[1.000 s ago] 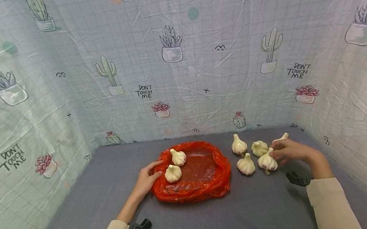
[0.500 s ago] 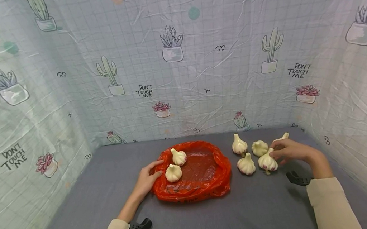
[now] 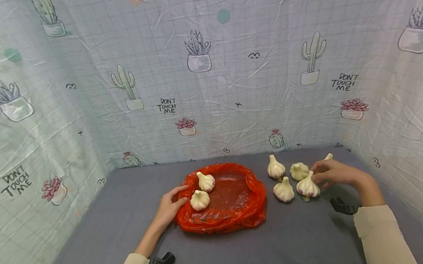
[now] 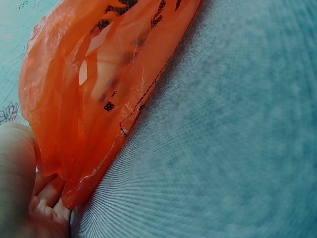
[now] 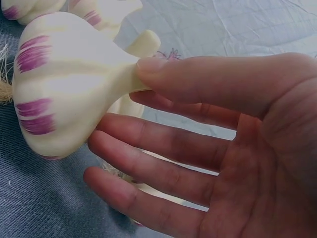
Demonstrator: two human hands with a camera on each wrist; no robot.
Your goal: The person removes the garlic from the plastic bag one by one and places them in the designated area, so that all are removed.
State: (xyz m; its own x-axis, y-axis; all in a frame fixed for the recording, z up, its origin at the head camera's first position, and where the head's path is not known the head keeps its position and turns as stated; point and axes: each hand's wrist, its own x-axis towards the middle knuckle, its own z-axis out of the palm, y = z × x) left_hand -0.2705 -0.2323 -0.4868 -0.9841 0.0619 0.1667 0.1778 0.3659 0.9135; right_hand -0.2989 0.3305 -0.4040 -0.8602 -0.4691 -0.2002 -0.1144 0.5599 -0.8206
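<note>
My right hand (image 3: 338,174) pinches the neck of a garlic bulb (image 3: 307,187) between thumb and index finger; the other fingers stay extended. Purple streaks mark this white bulb (image 5: 64,84) in the right wrist view. At left, my left hand (image 3: 168,206) holds the left rim of a red plastic bag (image 3: 222,226), thumb on the near side and fingers partly hidden by the plastic (image 4: 64,99). The bag is spread wide, its rim rolled. Two garlic bulbs, a rear one (image 3: 206,181) and a front one (image 3: 200,200), lie inside near its left edge.
Several more bulbs stand right of the bag: a back one (image 3: 275,166), a front one (image 3: 283,190) and one behind the held bulb (image 3: 298,171). Another bulb (image 3: 328,157) is mostly hidden behind my right hand. A cactus-print sheet (image 3: 237,80) surrounds the grey table (image 3: 137,183).
The garlic bulb in my right hand has shifted very slightly left and tilted a little. My left hand and the bag stay in place.
</note>
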